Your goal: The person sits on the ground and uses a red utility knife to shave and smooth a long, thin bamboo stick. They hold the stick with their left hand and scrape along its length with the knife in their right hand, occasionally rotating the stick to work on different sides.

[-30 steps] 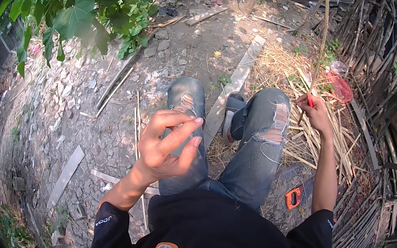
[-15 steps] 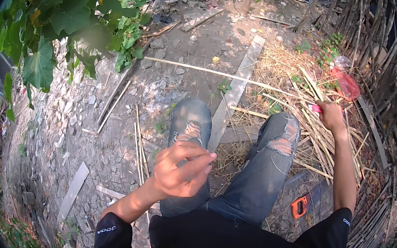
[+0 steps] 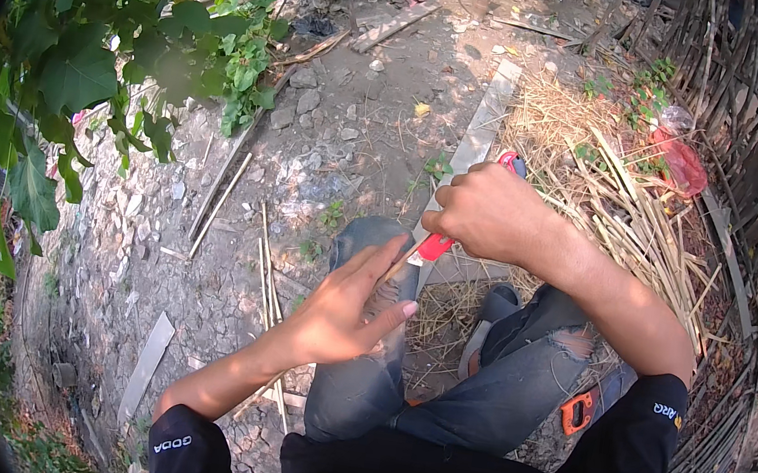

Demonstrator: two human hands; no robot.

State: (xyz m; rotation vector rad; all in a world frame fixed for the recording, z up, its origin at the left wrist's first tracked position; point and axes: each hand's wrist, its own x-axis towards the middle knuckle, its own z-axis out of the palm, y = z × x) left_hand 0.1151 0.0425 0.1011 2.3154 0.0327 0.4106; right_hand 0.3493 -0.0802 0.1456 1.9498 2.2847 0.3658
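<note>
My right hand [image 3: 487, 214] is closed around a red-handled cutter knife [image 3: 435, 247], whose red and dark far end shows beyond the knuckles. The knife's near end points down-left to my left hand [image 3: 345, 313], just above my left knee. That hand is open, its fingers stretched out together and the thumb apart. A thin edge lies along its fingers near the knife; whether it is the blade or a sliver, I cannot tell. To the right of my right hand lies a pile of split, straw-coloured sticks [image 3: 636, 208].
An orange-handled saw [image 3: 578, 412] lies beside my right thigh. A grey board [image 3: 481, 130] runs away between my knees. Thin sticks [image 3: 269, 270] lie left of my left knee. A stick fence [image 3: 757, 57] stands right; leafy branches [image 3: 86, 64] hang at upper left.
My right hand has come left from the stick pile with the knife. My left hand has unfolded from a pinch. The long stick across the ground is gone from there; my right knee has dropped outward.
</note>
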